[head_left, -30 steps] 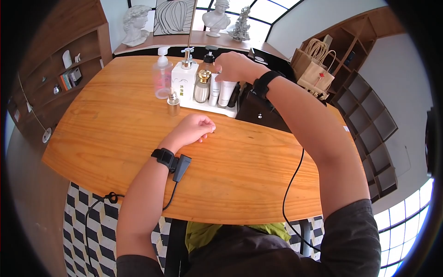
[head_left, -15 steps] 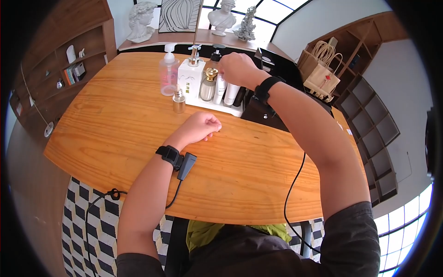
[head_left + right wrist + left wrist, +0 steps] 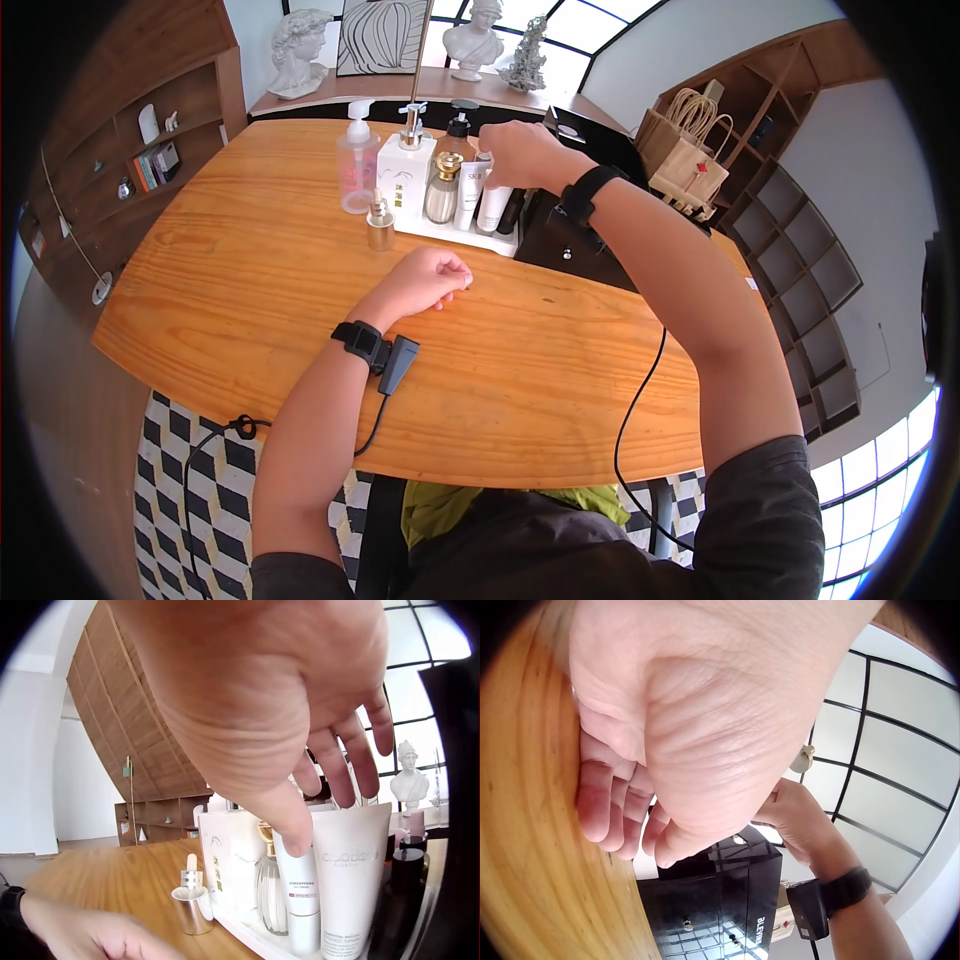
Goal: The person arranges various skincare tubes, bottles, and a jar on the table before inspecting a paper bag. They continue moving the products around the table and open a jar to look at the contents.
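Note:
My right hand (image 3: 535, 158) is over the white tray (image 3: 480, 238) of toiletries at the table's far side. In the right wrist view its thumb overlaps the upper edge of a slim white tube (image 3: 301, 889); its other fingers are spread apart behind and above a wider white tube (image 3: 351, 877). A glass bottle with a gold cap (image 3: 443, 190) and a square white pump bottle (image 3: 405, 180) stand to the left of the tubes. My left hand (image 3: 425, 280) rests on the tabletop, fingers loosely curled and holding nothing. Nearest to it is a small gold dropper bottle (image 3: 380, 228).
A clear pink pump bottle (image 3: 358, 165) stands left of the tray, an amber pump bottle (image 3: 457, 140) behind. Right of the tray is a black drawer box (image 3: 570, 245), with paper bags (image 3: 690, 160) beyond. A cable (image 3: 637, 400) runs over the table's right part.
My right hand has shifted slightly right, and the top of the slim tube now shows more fully. The left hand stays on the table. The head view has tilted a little.

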Available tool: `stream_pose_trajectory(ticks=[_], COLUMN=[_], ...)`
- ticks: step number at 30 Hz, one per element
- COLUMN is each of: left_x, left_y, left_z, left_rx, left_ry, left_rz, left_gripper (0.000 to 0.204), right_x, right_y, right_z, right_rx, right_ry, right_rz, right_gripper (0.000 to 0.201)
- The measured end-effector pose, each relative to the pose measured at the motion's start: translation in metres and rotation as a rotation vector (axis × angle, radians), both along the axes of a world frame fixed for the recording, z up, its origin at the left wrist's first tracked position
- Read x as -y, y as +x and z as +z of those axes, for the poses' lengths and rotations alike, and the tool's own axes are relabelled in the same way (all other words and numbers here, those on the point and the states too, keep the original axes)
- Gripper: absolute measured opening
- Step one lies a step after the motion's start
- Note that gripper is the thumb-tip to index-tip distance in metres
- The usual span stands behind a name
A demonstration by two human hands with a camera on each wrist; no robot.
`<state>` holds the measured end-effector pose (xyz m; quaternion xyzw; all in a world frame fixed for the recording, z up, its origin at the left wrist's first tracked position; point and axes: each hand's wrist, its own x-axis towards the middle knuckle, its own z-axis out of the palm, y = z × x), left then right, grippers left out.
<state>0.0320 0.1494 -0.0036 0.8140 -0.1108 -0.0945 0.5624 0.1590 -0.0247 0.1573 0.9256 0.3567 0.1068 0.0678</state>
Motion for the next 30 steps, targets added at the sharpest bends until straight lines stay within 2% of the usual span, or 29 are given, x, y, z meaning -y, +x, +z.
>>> stream_pose_trajectory(ticks=[2,5,8,12,30], left_x=[0.001,0.002,0.002,0.002,0.001], left_y=[0.000,-0.001,0.002,0.002,0.000], left_z=[0.000,0.003,-0.003,-0.003,-0.002], left_rx=[-0.004,-0.013,0.003,-0.007,-0.017], left_ry=[-0.010,-0.005,-0.036,-0.032,-0.015], left_rz=[0.006,0.012,0.027,0.031,0.012], left_gripper=[0.024,0.024,0.026,0.026,0.023], right_x=[0.006,0.011,0.011,0.013,0.015], right_y=[-0.001,0.002,0.000,0.009,0.012], right_z=[0.004,0.006,0.000,-0.010,-0.012], right_rx=[0.034,0.059,0.048,0.178,0.214], right_ry=[-0.041,-0.157,-0.131,-0.106,-0.107], right_rz=[-0.023,-0.081,-0.083,-0.009,0.000], right_gripper=[0.022,0.022,0.022,0.017,0.015])
